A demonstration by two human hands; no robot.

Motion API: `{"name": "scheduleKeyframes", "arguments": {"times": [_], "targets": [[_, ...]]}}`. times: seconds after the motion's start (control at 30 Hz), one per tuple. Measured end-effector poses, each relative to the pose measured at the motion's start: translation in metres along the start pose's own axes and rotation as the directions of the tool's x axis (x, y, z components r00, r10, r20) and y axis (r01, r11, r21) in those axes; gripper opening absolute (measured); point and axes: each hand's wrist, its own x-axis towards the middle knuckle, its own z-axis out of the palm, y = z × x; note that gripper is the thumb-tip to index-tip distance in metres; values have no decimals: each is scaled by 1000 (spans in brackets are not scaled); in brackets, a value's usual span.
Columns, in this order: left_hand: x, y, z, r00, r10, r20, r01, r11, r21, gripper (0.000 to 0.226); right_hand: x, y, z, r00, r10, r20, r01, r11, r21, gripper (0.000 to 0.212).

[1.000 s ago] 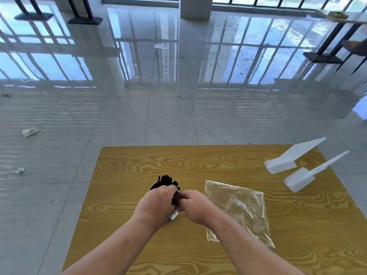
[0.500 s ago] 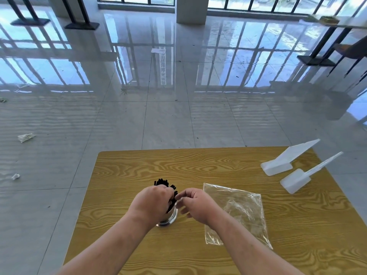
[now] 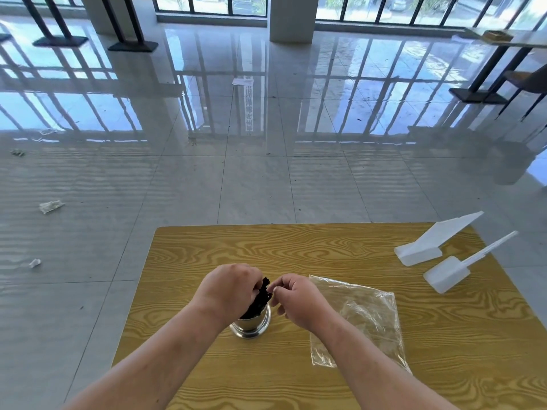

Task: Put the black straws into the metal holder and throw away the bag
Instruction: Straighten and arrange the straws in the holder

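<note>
A shiny metal holder (image 3: 251, 325) stands on the wooden table (image 3: 296, 244), near its middle. A bundle of black straws (image 3: 260, 300) sticks up out of it, leaning right. My left hand (image 3: 229, 288) is wrapped around the upper part of the bundle and hides most of it. My right hand (image 3: 297, 298) hovers just right of the straw tips, fingers curled and slightly apart, with nothing in it. The clear plastic bag (image 3: 367, 312) lies flat and empty on the table, partly under my right forearm.
Two white plastic scoops (image 3: 423, 247) (image 3: 450, 272) lie at the table's far right corner. Scraps of paper (image 3: 50, 206) litter the glossy tiled floor to the left. Table bases and a chair stand far off by the windows.
My left hand has closed higher around the straws, covering the tips. My right hand has let go and drawn slightly right. The view has tilted up a little.
</note>
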Motion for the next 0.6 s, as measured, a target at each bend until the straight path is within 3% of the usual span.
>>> {"name": "scheduleKeyframes", "arguments": {"times": [0.4, 0.6], "targets": [[0, 1, -36, 1000, -2, -29, 0, 998, -60, 5, -4, -4, -5, 998, -53, -35, 53, 999, -8, 22], [4, -6, -91, 986, -128, -106, 117, 987, -109, 6, -4, -12, -13, 993, -90, -79, 92, 995, 28, 27]]}}
